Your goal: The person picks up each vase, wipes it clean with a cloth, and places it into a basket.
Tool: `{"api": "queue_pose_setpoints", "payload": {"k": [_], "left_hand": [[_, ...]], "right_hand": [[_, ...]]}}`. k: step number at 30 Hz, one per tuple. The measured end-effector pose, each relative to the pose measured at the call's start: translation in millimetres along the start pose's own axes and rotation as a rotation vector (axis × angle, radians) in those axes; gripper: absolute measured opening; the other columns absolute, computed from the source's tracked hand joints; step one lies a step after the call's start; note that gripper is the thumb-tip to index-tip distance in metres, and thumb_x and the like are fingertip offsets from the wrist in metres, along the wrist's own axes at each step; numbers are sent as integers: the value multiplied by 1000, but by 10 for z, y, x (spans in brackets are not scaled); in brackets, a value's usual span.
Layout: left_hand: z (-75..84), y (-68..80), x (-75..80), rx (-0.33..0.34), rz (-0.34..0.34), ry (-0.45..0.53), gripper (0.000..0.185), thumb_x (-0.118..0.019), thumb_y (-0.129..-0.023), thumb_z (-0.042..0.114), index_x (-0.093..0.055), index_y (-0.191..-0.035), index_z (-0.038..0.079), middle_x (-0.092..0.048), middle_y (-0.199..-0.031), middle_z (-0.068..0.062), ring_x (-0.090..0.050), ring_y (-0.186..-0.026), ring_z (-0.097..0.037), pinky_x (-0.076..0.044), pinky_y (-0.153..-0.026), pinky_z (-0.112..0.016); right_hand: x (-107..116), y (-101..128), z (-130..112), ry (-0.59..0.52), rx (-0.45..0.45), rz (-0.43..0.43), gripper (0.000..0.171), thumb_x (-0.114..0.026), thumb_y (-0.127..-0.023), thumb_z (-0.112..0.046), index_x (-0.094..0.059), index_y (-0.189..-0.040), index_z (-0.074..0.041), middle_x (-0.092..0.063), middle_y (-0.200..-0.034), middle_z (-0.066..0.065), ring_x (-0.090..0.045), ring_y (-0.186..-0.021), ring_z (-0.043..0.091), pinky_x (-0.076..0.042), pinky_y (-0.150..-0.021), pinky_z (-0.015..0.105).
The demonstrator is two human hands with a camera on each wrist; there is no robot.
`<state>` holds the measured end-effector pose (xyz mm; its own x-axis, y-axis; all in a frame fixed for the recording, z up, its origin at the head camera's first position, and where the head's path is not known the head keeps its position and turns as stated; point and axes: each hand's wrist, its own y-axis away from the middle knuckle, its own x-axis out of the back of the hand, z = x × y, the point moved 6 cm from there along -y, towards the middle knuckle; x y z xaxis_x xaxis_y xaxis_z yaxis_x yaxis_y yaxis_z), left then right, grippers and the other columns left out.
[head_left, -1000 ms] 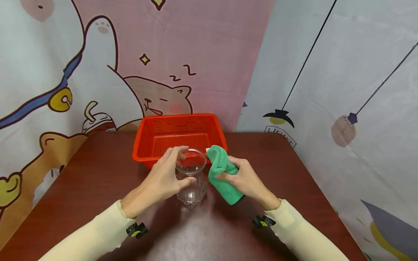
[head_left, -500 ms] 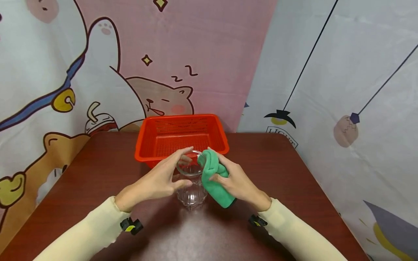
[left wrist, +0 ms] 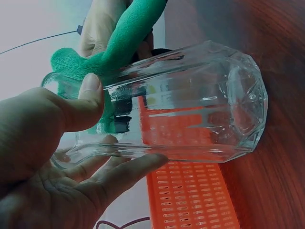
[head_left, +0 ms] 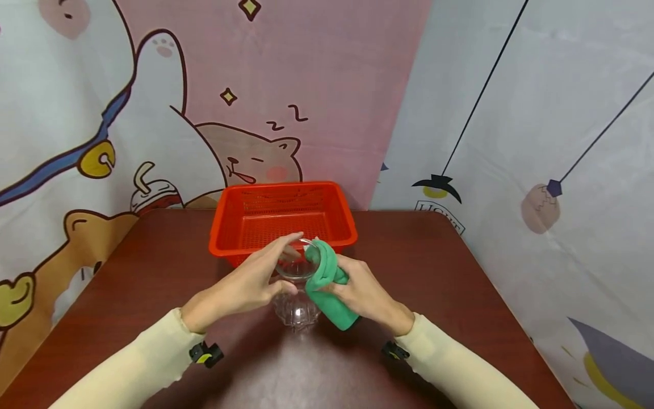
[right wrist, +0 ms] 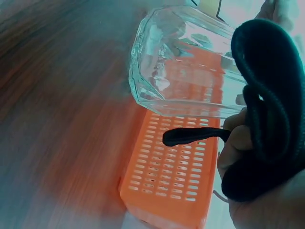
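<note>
A clear glass vase (head_left: 298,311) with a flared rim and faceted base stands upright in front of me in the head view. My left hand (head_left: 247,287) holds its neck from the left, thumb in front and fingers behind. In the left wrist view the thumb lies on the glass vase (left wrist: 190,109) just below the rim. My right hand (head_left: 365,292) grips a folded green cloth (head_left: 334,309), which touches the rim's right side. Dark in the right wrist view, the cloth (right wrist: 269,86) hides part of the vase. Whether the base touches the table cannot be told.
Behind the vase sits a red perforated plastic basket (head_left: 265,224) on the dark reddish-brown table (head_left: 434,272). A cartoon-printed curtain (head_left: 352,102) hangs at the table's back and sides. Small black devices are worn on both wrists, the left device (head_left: 206,354) showing more.
My right hand has moved left with the green cloth, bringing it from beside the vase onto the rim. My left hand has shifted slightly at the vase's neck.
</note>
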<state>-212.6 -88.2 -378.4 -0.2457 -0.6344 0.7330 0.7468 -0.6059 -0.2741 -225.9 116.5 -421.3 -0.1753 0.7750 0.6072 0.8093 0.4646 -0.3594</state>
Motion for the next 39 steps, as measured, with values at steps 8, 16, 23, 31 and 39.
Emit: {"api": "queue_pose_setpoints", "payload": {"k": [8,16,23,31,39], "left_hand": [[-14,9,5,17,-21,-4,105,-87,-83,19,-20,-164,24,-59,-134,-9,-61,-121,-25,-58,-82,-33],[-7,10,-8,10,-18,-1,106,-88,-83,16,-20,-164,25,-60,-134,-11,-61,-123,-26,-59,-84,-34],[-40,-1,-8,17,-19,-9,105,-87,-84,20,-20,-164,27,-60,-134,-10,-61,-124,-26,-60,-84,-40],[-30,-27,11,2,-3,-26,106,-88,-83,18,-21,-164,27,-60,-135,-7,-60,-124,-24,-59,-83,-40],[-15,-6,8,-20,-6,-24,111,-89,-82,17,-17,-166,24,-59,-134,-9,-60,-124,-23,-58,-81,-33]], "right_hand": [[-76,10,32,9,-61,-67,29,-88,-83,-43,-70,-103,-35,-70,-91,-17,-68,-77,6,-58,-70,30],[-143,59,95,72,-43,-127,29,-89,-82,-42,-69,-102,-36,-69,-89,-17,-66,-75,4,-57,-66,26],[-162,76,114,130,-60,-171,32,-89,-81,-46,-70,-107,-40,-68,-84,-20,-64,-72,3,-56,-64,26],[-146,91,145,237,-81,-194,29,-90,-78,-51,-70,-98,-42,-65,-76,-23,-61,-69,2,-53,-62,25],[-224,158,255,325,-115,-277,31,-90,-75,-54,-67,-87,-38,-59,-67,-21,-56,-61,2,-49,-55,25]]}}
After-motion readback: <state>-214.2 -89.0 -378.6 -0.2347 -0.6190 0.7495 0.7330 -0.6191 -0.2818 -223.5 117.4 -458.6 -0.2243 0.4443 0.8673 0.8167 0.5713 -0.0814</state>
